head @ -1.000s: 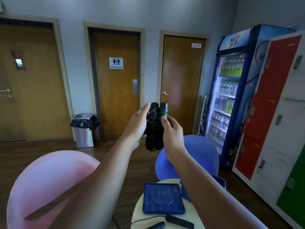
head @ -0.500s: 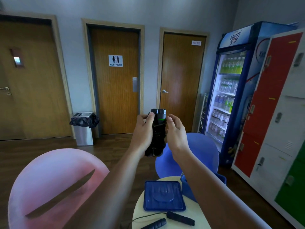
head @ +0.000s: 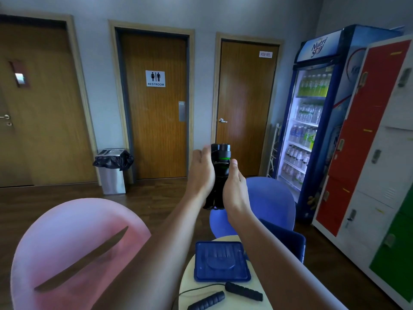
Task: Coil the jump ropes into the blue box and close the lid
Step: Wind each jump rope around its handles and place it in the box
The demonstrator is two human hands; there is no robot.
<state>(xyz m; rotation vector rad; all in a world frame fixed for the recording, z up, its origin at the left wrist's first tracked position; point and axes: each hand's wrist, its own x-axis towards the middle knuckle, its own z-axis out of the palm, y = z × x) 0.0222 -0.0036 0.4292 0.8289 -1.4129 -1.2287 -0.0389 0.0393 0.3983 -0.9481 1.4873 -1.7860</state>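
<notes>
I hold a black jump rope with green rings [head: 220, 166] upright in front of me, its two handles side by side with cord wound round them. My left hand [head: 200, 175] grips it from the left and my right hand [head: 234, 186] from the right. Below, on the small round table [head: 187, 280], lies the blue lid [head: 221, 261], flat. The blue box [head: 288, 242] stands just right of it, mostly behind my right forearm. A second black jump rope [head: 243, 291] lies uncoiled at the table's near edge, its other handle [head: 206, 300] beside it.
A pink chair [head: 73, 249] stands to the left and a blue chair [head: 268, 198] behind the table. A steel bin [head: 111, 171] sits by the restroom door. A drinks fridge [head: 312, 121] and coloured lockers [head: 368, 142] line the right wall.
My two hands have closed in on the bundled rope and brought it lower and closer. The handles now sit pressed together between my palms.
</notes>
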